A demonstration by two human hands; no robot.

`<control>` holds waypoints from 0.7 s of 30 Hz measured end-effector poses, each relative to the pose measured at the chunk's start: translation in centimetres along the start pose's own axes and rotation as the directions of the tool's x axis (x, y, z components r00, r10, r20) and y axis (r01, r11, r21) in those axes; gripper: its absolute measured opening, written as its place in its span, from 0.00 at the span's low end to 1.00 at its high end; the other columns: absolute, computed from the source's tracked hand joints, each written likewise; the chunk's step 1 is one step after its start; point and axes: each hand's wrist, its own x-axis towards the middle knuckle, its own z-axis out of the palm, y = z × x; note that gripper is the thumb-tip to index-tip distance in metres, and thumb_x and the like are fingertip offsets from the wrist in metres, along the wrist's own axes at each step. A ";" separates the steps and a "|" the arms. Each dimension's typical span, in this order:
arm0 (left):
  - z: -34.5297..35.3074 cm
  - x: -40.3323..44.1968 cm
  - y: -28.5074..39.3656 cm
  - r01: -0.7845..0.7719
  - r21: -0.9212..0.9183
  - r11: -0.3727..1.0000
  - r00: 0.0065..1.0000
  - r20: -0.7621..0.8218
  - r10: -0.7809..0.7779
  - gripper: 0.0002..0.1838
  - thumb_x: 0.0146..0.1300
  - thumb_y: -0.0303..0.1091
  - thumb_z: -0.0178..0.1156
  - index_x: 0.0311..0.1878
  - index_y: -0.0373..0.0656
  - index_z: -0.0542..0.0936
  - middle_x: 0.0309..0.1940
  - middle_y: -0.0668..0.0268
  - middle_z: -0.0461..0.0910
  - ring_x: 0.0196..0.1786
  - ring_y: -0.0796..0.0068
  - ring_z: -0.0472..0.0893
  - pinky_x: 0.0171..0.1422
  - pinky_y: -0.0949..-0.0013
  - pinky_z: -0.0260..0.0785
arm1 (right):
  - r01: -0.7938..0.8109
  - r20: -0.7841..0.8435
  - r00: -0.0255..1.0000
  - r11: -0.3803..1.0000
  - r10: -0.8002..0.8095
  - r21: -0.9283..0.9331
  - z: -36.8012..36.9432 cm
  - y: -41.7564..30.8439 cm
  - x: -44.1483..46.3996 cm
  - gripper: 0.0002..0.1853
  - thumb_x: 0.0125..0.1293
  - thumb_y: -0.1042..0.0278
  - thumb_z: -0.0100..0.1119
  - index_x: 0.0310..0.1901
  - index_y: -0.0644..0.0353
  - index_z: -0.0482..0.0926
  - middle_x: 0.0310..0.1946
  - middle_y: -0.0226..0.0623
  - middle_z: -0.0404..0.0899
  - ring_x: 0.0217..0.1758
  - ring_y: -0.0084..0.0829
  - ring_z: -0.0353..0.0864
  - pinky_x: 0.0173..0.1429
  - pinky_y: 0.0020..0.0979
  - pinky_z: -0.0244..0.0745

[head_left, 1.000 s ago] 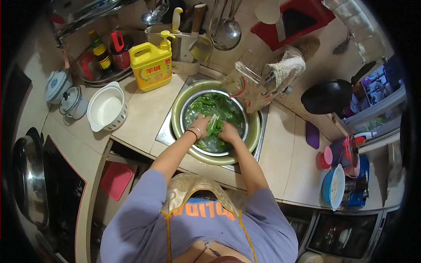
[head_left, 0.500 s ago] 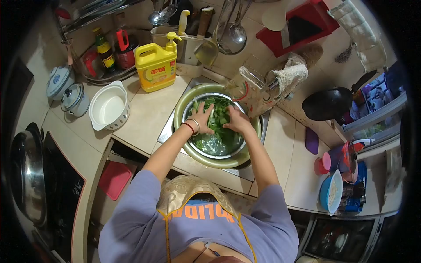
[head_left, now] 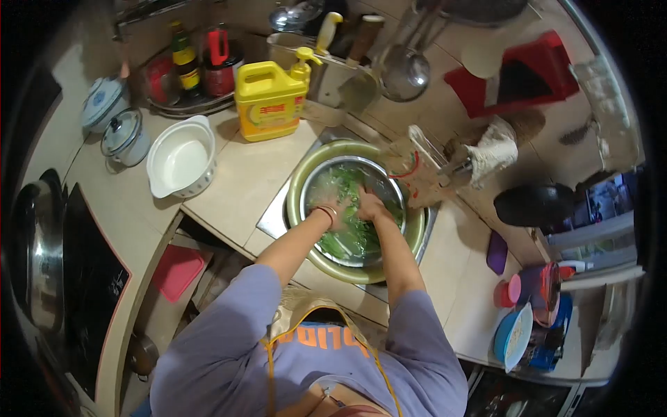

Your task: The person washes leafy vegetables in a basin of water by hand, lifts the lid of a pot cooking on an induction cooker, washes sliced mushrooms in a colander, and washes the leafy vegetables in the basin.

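Note:
A steel basin of water sits inside a larger olive-green basin over the sink. Leafy green vegetables float and lie under the water. My left hand, with bracelets at the wrist, is sunk among the leaves at the basin's left; water and motion blur its fingers. To its right, my right hand reaches down into the greens, its fingertips hidden by water and leaves. Whether either hand grips any leaves cannot be made out.
A yellow detergent jug and a white pot stand left of the sink. The faucet, wrapped in cloth, projects from the right. A blue bowl stands at the right; ladles hang on the wall behind.
Both hands have gone deeper into the water, with the left hand's spread fingers now blurred beneath it. The greens have shifted and spread toward the basin's front. The camera view has tilted slightly.

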 end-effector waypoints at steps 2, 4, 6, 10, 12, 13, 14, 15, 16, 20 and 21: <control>-1.1 -1.2 -0.2 -0.069 0.069 0.995 0.993 -0.086 0.074 0.46 0.48 0.55 0.61 0.69 0.53 0.54 0.69 0.47 0.46 0.71 0.47 0.47 0.70 0.51 0.50 | 0.015 -0.028 1.000 0.996 -0.013 0.083 0.6 0.6 0.2 0.47 0.47 0.65 0.64 0.69 0.52 0.49 0.60 0.55 0.63 0.61 0.48 0.67 0.61 0.44 0.65; -2.9 -1.7 -0.1 -0.153 -0.002 0.988 0.987 -0.052 0.152 0.34 0.48 0.43 0.63 0.60 0.43 0.69 0.58 0.45 0.68 0.60 0.48 0.69 0.65 0.51 0.58 | 0.241 -0.202 0.953 0.970 -0.227 0.045 2.0 1.9 1.3 0.45 0.46 0.65 0.66 0.67 0.54 0.54 0.59 0.54 0.66 0.62 0.47 0.67 0.62 0.41 0.64; -2.4 -1.7 0.7 -0.141 -0.062 0.988 0.942 -0.316 0.114 0.22 0.55 0.38 0.55 0.51 0.38 0.77 0.50 0.47 0.75 0.56 0.52 0.73 0.58 0.53 0.65 | 0.351 -0.212 0.920 0.934 -0.329 0.070 1.6 2.7 1.9 0.49 0.39 0.69 0.71 0.66 0.55 0.57 0.58 0.53 0.67 0.62 0.46 0.67 0.63 0.38 0.65; -2.9 -0.4 2.6 -0.318 -0.134 0.938 0.678 -0.724 0.127 0.08 0.44 0.35 0.58 0.27 0.45 0.83 0.27 0.60 0.82 0.30 0.62 0.82 0.30 0.58 0.72 | 0.537 -0.354 0.840 0.726 -0.411 0.429 -2.5 -1.0 -5.3 0.31 0.51 0.65 0.64 0.57 0.66 0.68 0.52 0.48 0.73 0.55 0.41 0.72 0.59 0.36 0.65; -6.0 -5.0 2.4 -0.425 -0.184 0.886 0.729 -0.651 0.215 0.12 0.41 0.34 0.59 0.32 0.43 0.81 0.41 0.56 0.77 0.54 0.57 0.73 0.53 0.53 0.63 | 0.417 -0.562 0.806 0.852 -0.186 0.317 -1.0 -0.1 -7.8 0.23 0.60 0.69 0.57 0.56 0.68 0.68 0.53 0.45 0.73 0.54 0.38 0.73 0.60 0.34 0.64; -5.1 -5.2 2.5 -0.484 -0.258 0.836 0.735 -0.638 0.229 0.15 0.40 0.32 0.59 0.36 0.41 0.78 0.47 0.53 0.71 0.60 0.55 0.64 0.59 0.47 0.54 | 0.326 -0.649 0.756 0.909 -0.087 0.258 -0.4 -1.1 -9.8 0.19 0.62 0.73 0.53 0.53 0.73 0.70 0.53 0.50 0.74 0.55 0.41 0.73 0.59 0.36 0.66; -4.4 -5.4 2.5 -0.543 -0.330 0.772 0.737 -0.629 0.249 0.19 0.39 0.30 0.58 0.40 0.39 0.75 0.54 0.50 0.66 0.67 0.52 0.56 0.65 0.42 0.46 | 0.341 -0.689 0.721 0.903 -0.072 0.263 0.8 -0.7 -10.5 0.19 0.62 0.73 0.52 0.54 0.72 0.70 0.52 0.52 0.74 0.53 0.42 0.75 0.58 0.37 0.68; -3.9 -5.7 2.3 -0.559 -0.325 0.762 0.731 -0.627 0.269 0.22 0.37 0.28 0.58 0.42 0.38 0.73 0.56 0.48 0.61 0.68 0.51 0.52 0.66 0.39 0.41 | 0.443 -0.760 0.643 0.855 -0.093 0.271 3.1 1.4 -9.7 0.14 0.65 0.74 0.51 0.51 0.69 0.73 0.47 0.50 0.76 0.48 0.42 0.77 0.50 0.35 0.73; -3.6 -6.2 2.0 -0.579 -0.319 0.750 0.723 -0.625 0.292 0.25 0.36 0.26 0.58 0.44 0.37 0.70 0.59 0.46 0.56 0.69 0.50 0.48 0.67 0.35 0.36 | 0.225 -0.590 0.796 0.839 0.136 0.496 -0.6 -7.1 -17.6 0.26 0.57 0.62 0.61 0.57 0.63 0.71 0.60 0.50 0.67 0.65 0.44 0.63 0.66 0.42 0.57; -1.4 -4.7 1.9 -0.512 -0.414 0.752 0.779 -0.593 0.204 0.22 0.38 0.22 0.58 0.43 0.35 0.68 0.60 0.46 0.53 0.69 0.49 0.48 0.72 0.48 0.41 | 0.315 -0.870 0.494 0.929 0.014 0.194 5.4 0.2 -11.3 0.11 0.66 0.72 0.50 0.46 0.69 0.75 0.42 0.49 0.77 0.41 0.40 0.80 0.41 0.34 0.75; -1.7 -5.5 1.9 -0.530 -0.459 0.713 0.776 -0.602 0.188 0.17 0.43 0.22 0.59 0.39 0.34 0.70 0.58 0.45 0.57 0.67 0.48 0.51 0.71 0.56 0.48 | 0.375 -0.866 0.489 0.921 -0.099 0.106 5.5 0.2 -10.6 0.09 0.66 0.73 0.49 0.42 0.69 0.76 0.39 0.46 0.78 0.36 0.38 0.80 0.38 0.34 0.76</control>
